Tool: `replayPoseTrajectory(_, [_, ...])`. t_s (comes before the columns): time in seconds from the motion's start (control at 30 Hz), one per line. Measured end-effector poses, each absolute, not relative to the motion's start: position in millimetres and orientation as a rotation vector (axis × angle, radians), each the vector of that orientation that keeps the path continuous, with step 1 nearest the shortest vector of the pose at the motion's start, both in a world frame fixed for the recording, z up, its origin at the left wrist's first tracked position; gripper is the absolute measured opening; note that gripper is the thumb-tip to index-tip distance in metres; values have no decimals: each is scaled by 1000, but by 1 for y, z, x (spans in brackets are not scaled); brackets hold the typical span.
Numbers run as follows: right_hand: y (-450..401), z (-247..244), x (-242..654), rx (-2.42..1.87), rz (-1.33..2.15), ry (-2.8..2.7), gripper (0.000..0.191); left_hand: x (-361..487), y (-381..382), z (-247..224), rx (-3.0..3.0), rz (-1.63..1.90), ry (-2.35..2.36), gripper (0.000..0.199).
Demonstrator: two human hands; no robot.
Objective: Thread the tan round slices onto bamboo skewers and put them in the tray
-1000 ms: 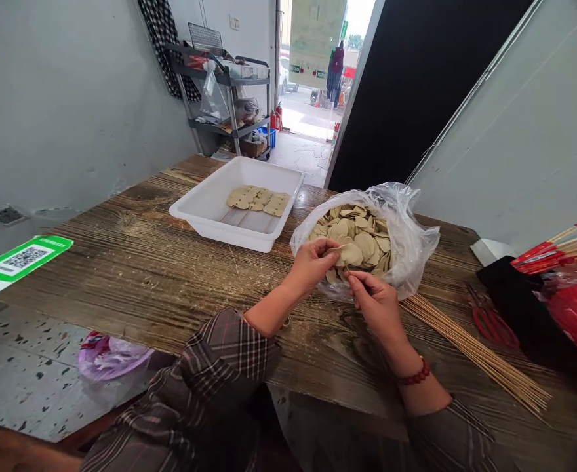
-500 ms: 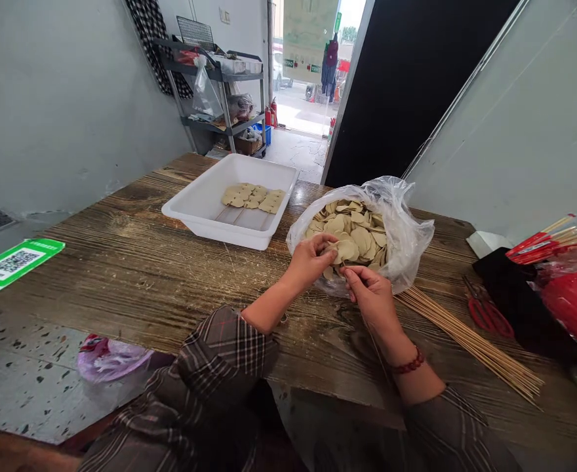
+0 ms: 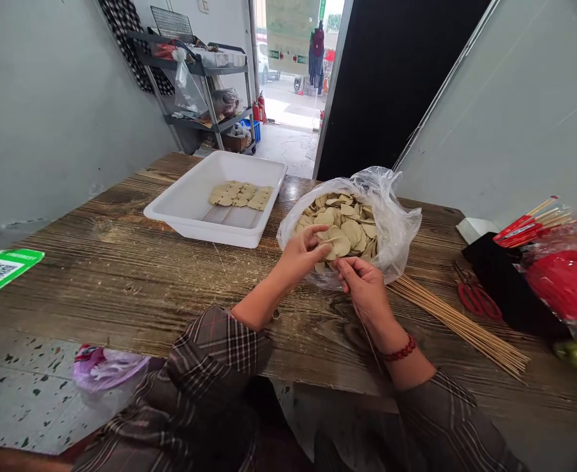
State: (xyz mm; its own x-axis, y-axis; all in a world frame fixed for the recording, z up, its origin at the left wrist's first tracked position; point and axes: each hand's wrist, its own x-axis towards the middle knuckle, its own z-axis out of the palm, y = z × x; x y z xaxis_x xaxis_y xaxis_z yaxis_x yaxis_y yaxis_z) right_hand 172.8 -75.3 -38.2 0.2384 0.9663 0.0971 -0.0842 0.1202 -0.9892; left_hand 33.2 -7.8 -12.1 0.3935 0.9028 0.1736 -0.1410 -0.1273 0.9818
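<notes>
My right hand (image 3: 363, 283) is closed in a pinch on a thin bamboo skewer (image 3: 368, 333), whose lower length runs down beside my wrist. At the skewer's upper end is a round, pale tan slice (image 3: 339, 245); whether the skewer passes through it I cannot make out. Just left of that slice, my left hand (image 3: 302, 253) has its thumb and fingers apart, slightly blurred. Both hands are over the near rim of a clear plastic bag (image 3: 397, 233) heaped with similar flat slices (image 3: 351, 231).
A white tray (image 3: 197, 225) at the back left holds skewered slices (image 3: 239, 195). Loose bamboo skewers (image 3: 458, 322) lie right of the bag, near red-handled scissors (image 3: 480, 300) and a black box (image 3: 512, 282). A green card (image 3: 4, 274) is at the table's left edge.
My left thumb and fingers have spread from their pinch at the slice. My right hand keeps its hold on the skewer. The whole view has shifted slightly.
</notes>
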Motion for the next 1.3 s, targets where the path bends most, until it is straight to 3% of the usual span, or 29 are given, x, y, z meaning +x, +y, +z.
replayPoseTrajectory(0.23, [-78,-34,171,-1156,1009,-1045,32,38,-7,-22,1147,945,672,40])
replayPoseTrajectory(0.57, [-80,-38,171,-1222,952,-1238,29,25,4,-10,947,1153,704,35])
replayPoseTrajectory(1.3, [-76,-45,178,-1277,816,-1232,33,46,-17,-21,1304,1020,800,41])
